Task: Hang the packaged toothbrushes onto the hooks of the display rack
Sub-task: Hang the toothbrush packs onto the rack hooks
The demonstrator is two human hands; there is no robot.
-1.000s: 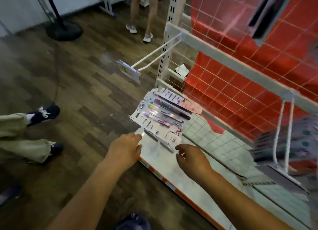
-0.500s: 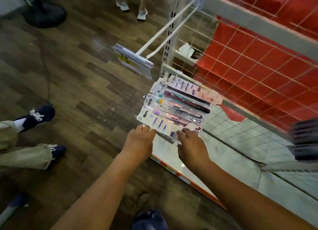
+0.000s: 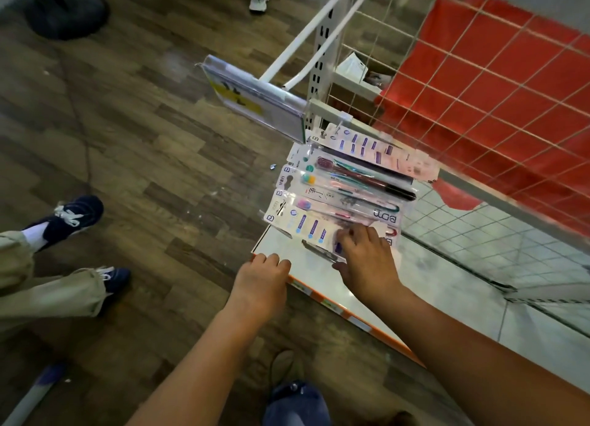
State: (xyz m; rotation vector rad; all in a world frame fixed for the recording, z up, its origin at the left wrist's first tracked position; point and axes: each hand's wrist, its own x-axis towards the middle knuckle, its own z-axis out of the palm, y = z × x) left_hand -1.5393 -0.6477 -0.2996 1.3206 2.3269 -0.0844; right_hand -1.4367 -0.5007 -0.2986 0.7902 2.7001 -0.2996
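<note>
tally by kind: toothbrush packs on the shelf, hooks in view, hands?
Packs: about 5, fanned and overlapping, exact count unclear
Hooks: 1, with price tag
Hands: 2, left on the shelf edge, right on the nearest pack
Total: about 8

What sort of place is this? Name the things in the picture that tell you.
Probably a shop, or a mock-up of one: a white display rack with a long hook carrying a price-tag holder, and packaged toothbrushes fanned out on its base shelf.

White shelf (image 3: 447, 301), fanned toothbrush packages (image 3: 344, 189) lying on it
</note>
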